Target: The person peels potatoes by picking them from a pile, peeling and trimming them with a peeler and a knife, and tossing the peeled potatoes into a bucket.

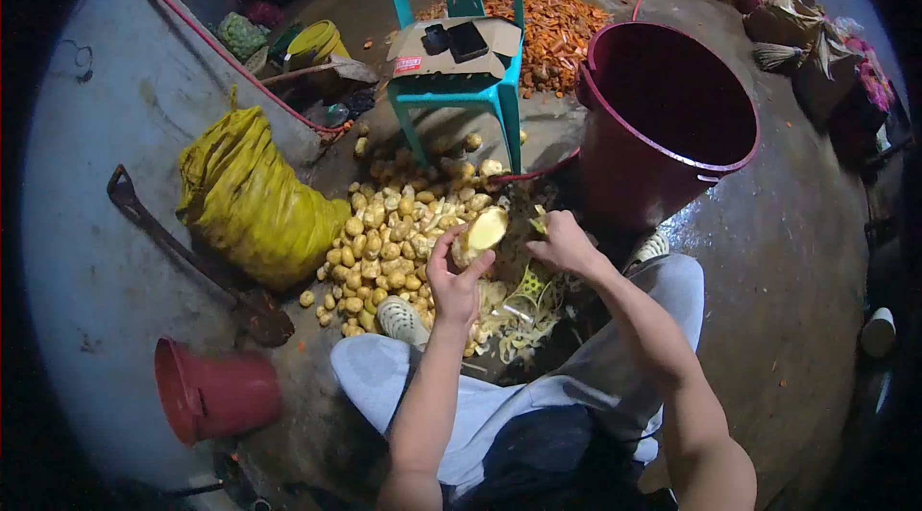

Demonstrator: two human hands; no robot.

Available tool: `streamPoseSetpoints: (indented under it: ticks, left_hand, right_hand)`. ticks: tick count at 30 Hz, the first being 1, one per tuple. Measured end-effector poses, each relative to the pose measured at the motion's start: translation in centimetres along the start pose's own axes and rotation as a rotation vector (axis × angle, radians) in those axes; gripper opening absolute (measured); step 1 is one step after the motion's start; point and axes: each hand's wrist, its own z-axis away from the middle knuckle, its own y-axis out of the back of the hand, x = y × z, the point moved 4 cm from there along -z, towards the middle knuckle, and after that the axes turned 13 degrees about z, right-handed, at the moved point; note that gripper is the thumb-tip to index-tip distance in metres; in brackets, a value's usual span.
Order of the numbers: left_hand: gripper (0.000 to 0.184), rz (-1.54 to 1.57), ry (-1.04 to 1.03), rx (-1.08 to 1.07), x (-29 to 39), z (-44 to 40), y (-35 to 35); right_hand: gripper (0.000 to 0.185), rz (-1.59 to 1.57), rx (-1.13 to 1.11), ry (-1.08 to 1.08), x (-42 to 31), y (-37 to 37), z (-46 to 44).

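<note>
In front of me my left hand [455, 282] grips a potato [487, 228] whose bare pale-yellow flesh faces up. To the right of it, my right hand [567, 244] is closed around a small yellow-green tool [539, 221], likely a peeler; the fingers hide most of it. The two hands are a short gap apart. Below them lies a litter of pale peelings [523, 324] with a yellow-green perforated piece [531, 282] among it. A big heap of potatoes [389, 242] spreads over the floor to the left of and beyond my left hand.
A tall maroon bin [624, 146] stands at the right. Behind the heap is a teal chair [456, 93] bearing cardboard [408, 42]. Orange peelings or carrots [567, 31] pile beyond. Leftward are a yellow sack [254, 204], a shovel [173, 232] and a red bucket [226, 391].
</note>
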Motion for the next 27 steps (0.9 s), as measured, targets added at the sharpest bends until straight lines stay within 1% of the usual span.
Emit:
streamPoseSetpoints:
  ticks: [1, 3, 4, 5, 6, 8, 9, 10, 11, 12, 13, 15, 16, 17, 19, 20, 21, 22, 23, 24, 26, 27]
  left_hand:
    - [0.054, -0.041, -0.017, -0.016, 0.1, 0.0, 0.1]
    - [0.055, -0.081, -0.032, -0.031, 0.0, 0.0, 0.0]
    - [0.056, -0.172, -0.096, -0.056, 0.2, 0.0, -0.3]
    - [0.056, -0.264, -0.159, -0.081, 0.5, 0.1, -0.6]
    - [0.056, -0.264, -0.157, -0.081, 0.6, 0.1, -0.8]
    - [0.056, -0.355, -0.216, -0.164, 0.8, 0.3, -1.5]
    - [0.056, -0.355, -0.213, -0.167, 0.7, 0.2, -1.5]
    - [0.057, -0.236, -0.149, -0.16, 0.2, 0.1, -1.3]
    - [0.058, -0.117, -0.086, -0.151, -0.3, 0.1, -1.1]
    - [0.056, 0.037, 0.006, -0.137, -0.5, 0.1, -0.9]
    - [0.056, 0.038, 0.005, -0.147, -0.4, -0.1, -1.0]
    - [0.053, 0.302, 0.09, -0.092, -0.2, -0.1, -0.9]
    - [0.049, 0.365, 0.125, -0.131, 0.3, -0.1, -1.5]
    - [0.049, 0.365, 0.119, -0.128, 0.6, -0.3, -1.4]
    - [0.047, 0.413, 0.245, -0.136, 0.7, -0.3, -1.1]
    - [0.054, 0.377, 0.297, -0.075, 0.5, -0.3, -0.6]
    - [0.054, 0.378, 0.295, -0.075, 0.3, -0.4, -0.5]
    - [0.06, 0.335, 0.274, -0.087, 0.3, -0.4, -0.4]
    - [0.066, 0.293, 0.252, -0.098, 0.2, -0.3, -0.3]
    - [0.077, 0.286, 0.236, -0.114, 0.4, -0.2, -0.6]
    - [0.079, 0.293, 0.252, -0.131, 0.7, -0.2, -1.0]
    - [0.081, 0.299, 0.27, -0.152, 0.9, -0.2, -1.4]
  right_hand:
    - [0.032, -0.001, -0.002, -0.001, -0.5, -0.1, 0.1]
    - [0.027, -0.168, -0.004, 0.065, -2.0, 0.3, 0.3]
    - [0.024, -0.163, -0.052, 0.049, -2.7, 1.1, 0.5]
    - [0.024, -0.164, -0.053, 0.046, -2.6, 0.7, 0.5]
    - [0.026, -0.157, -0.049, 0.053, -2.4, 0.2, 0.4]
    - [0.027, -0.152, -0.044, 0.054, -1.9, -0.4, 0.4]
    - [0.03, -0.105, -0.078, 0.027, -1.6, -0.5, 0.3]
    - [0.033, -0.06, -0.113, -0.002, -1.2, -0.7, 0.2]
    - [0.039, -0.12, -0.283, -0.093, -0.1, -1.5, -0.1]
    - [0.04, -0.131, -0.318, -0.101, 0.2, -1.7, -0.2]
    - [0.041, -0.142, -0.351, -0.107, 0.6, -1.9, -0.3]
    - [0.041, -0.155, -0.357, -0.124, 0.3, -0.9, 0.2]
    - [0.041, -0.167, -0.368, -0.136, -0.2, -0.3, 0.3]
    - [0.041, -0.167, -0.371, -0.13, -0.1, -0.5, 0.3]
    - [0.04, -0.269, -0.329, -0.133, 0.6, -0.9, 0.5]
    - [0.038, -0.249, -0.28, -0.136, 0.8, -1.1, 0.6]
    - [0.038, -0.247, -0.281, -0.135, 0.8, -1.0, 0.7]
    - [0.035, -0.209, -0.224, -0.076, 0.6, -0.7, 0.8]
    - [0.033, -0.171, -0.168, -0.016, 0.4, -0.5, 0.8]
    - [0.033, -0.169, -0.171, -0.014, 0.1, -0.2, 1.0]
    - [0.028, -0.163, -0.114, 0.127, -1.1, 0.6, 1.5]
    - [0.028, -0.163, -0.117, 0.129, -1.4, 0.7, 1.8]
